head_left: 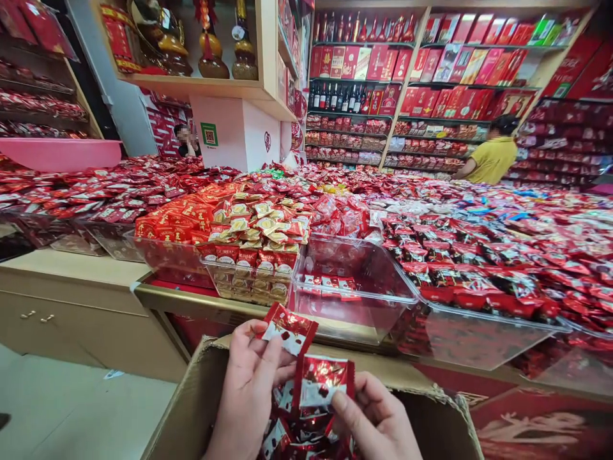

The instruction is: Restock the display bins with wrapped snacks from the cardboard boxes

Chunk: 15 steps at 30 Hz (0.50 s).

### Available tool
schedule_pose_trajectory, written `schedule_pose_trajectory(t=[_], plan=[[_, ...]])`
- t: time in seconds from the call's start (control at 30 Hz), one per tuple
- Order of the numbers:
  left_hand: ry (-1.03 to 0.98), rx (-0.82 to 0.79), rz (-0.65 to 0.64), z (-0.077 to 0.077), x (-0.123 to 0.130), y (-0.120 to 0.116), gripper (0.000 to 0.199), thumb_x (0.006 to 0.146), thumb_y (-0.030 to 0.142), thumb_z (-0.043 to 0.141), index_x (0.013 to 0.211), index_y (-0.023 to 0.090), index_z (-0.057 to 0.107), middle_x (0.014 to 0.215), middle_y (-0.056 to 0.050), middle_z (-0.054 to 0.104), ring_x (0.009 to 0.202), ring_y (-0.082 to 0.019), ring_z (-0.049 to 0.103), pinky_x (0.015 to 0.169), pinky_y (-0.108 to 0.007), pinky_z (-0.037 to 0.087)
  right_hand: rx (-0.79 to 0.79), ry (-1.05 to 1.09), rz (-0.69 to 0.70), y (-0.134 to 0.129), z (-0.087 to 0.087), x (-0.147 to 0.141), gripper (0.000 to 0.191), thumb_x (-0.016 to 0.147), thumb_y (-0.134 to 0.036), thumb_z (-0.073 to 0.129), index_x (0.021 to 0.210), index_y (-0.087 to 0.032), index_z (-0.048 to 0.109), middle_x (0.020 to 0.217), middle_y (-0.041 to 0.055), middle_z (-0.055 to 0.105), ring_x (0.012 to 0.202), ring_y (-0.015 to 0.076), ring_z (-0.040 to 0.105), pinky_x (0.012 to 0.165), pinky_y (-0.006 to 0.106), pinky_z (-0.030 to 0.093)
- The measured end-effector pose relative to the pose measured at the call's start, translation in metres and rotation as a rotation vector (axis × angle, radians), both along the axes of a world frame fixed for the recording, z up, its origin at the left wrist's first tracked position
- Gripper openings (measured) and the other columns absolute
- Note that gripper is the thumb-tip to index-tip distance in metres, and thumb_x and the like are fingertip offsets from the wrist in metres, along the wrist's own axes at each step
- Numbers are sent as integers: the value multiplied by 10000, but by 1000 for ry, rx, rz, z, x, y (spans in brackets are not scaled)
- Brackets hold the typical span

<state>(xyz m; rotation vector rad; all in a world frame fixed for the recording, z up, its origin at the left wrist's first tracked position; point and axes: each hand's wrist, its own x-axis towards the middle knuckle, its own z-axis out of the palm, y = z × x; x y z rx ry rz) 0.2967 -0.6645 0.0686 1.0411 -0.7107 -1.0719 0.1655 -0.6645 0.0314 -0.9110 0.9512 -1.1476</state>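
My left hand pinches a red and white candy packet between thumb and fingers. A second packet of the same kind is gripped by my right hand, thumb on its front. Both hands are over an opened cardboard box, and more such packets lie in it below them. Just beyond stands a clear plastic bin with a few red and white packets on its bottom.
A bin heaped with gold and red packets stands left of the nearly bare bin. To its right is a bin of dark red packets. A person in a yellow top is at the far right, before shelves of bottles and boxes.
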Motion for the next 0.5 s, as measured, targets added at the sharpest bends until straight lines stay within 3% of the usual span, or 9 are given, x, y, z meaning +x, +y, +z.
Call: schedule_pose_trajectory(t=[0.17, 0.27, 0.3, 0.37, 0.43, 0.5], plan=[[78, -17, 39, -1, 14, 0, 321, 735, 206, 540, 1028, 264, 423, 858, 24, 613, 771, -124, 588, 672, -235, 486, -26, -40, -13, -4, 9, -10, 261, 622, -387, 658, 687, -157, 554, 512, -28, 513, 456, 68, 434, 449, 179, 352], [132, 17, 8, -9, 25, 6, 127, 699, 161, 522, 821, 194, 518, 719, 15, 613, 657, -111, 569, 588, -189, 460, -31, -79, -21, -6, 9, -11, 245, 637, -367, 654, 706, -160, 544, 510, -32, 512, 472, 67, 432, 460, 173, 359], [139, 40, -39, -12, 27, 8, 45, 699, 170, 510, 741, 180, 518, 642, 19, 593, 579, -100, 543, 527, -176, 440, -16, -86, -27, -6, 9, -11, 249, 629, -365, 661, 707, -160, 544, 525, -29, 521, 480, 69, 439, 464, 174, 368], [122, 86, -184, -16, 27, 11, 86, 745, 244, 471, 724, 179, 524, 524, 35, 526, 435, -70, 448, 409, -153, 360, 5, -93, -31, -7, 11, -10, 251, 619, -364, 669, 707, -160, 553, 543, -26, 529, 490, 71, 453, 470, 174, 380], [45, 89, -339, -17, 22, 13, 194, 779, 344, 451, 855, 193, 546, 484, 53, 483, 366, -47, 359, 361, -139, 291, -6, -101, -20, -8, 12, -10, 237, 631, -362, 660, 700, -158, 560, 536, -30, 521, 489, 67, 455, 469, 170, 380], [-107, 63, -453, -14, 12, 13, 276, 753, 362, 513, 967, 194, 556, 550, 40, 531, 415, -52, 405, 425, -146, 347, -17, -111, 4, -7, 12, -10, 218, 653, -350, 647, 703, -158, 557, 538, -35, 519, 482, 58, 450, 467, 164, 379]])
